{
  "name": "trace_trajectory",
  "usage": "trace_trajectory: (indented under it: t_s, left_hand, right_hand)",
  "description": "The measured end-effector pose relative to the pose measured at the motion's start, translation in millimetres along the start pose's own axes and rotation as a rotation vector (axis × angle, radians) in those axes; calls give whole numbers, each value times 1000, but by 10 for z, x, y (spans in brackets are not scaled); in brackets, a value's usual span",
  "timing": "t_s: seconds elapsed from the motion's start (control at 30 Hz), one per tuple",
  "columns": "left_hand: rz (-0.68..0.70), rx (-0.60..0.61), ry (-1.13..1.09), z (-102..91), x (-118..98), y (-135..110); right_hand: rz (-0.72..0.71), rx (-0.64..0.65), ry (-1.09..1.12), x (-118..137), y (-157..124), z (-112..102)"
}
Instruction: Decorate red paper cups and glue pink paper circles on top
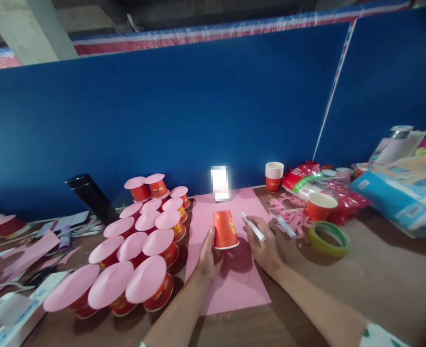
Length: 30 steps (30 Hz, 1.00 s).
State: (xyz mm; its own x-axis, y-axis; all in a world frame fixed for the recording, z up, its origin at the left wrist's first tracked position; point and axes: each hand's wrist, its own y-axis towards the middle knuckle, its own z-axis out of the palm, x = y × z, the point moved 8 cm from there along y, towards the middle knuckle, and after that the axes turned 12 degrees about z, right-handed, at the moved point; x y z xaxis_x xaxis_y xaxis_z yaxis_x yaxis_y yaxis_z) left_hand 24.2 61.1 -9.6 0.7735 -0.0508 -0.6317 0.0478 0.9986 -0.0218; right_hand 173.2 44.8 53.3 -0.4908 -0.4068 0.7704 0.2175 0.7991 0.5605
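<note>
An upside-down red paper cup [224,230] with yellow lettering is in my left hand [208,255], whose thumb and fingers are wrapped round its left side. The cup's white rim faces down over a pink paper sheet [230,301]. To the right of the cup, my right hand [265,245] is closed on a slim white pen-like stick [253,226], its upper end pointing up and left. Left of the sheet stand rows of upturned red cups [161,295], each topped with a pink paper disc [145,279].
Right lie pink paper scraps [288,208], a white tube [287,227], a tape roll [329,239], an upright red cup [321,207], stacked cups [273,176] and a red plastic package [303,179]. Left are a black bottle [91,197], scissors [46,271] and a power strip [26,313]. A blue partition [198,111] stands behind.
</note>
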Motion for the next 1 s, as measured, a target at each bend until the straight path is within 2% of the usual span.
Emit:
trace_trajectory:
  t_s: [0.27,0.43,0.63,0.83,1.0]
  left_hand:
    - [-3,30,-3,44,-8,-10]
    - [-38,9,5,49,1,-34]
    - [-11,23,-40,25,3,-7]
    - [45,-88,-17,-39,-41,1]
    - [-78,-79,-14,-2,19,-63]
  right_hand:
    - [6,9,-10,-26,1,20]
    - [-15,42,16,6,-32,45]
    - [-32,63,26,76,-88,33]
    - [-73,63,53,215,-108,-42]
    - [-73,94,100,241,-131,-69]
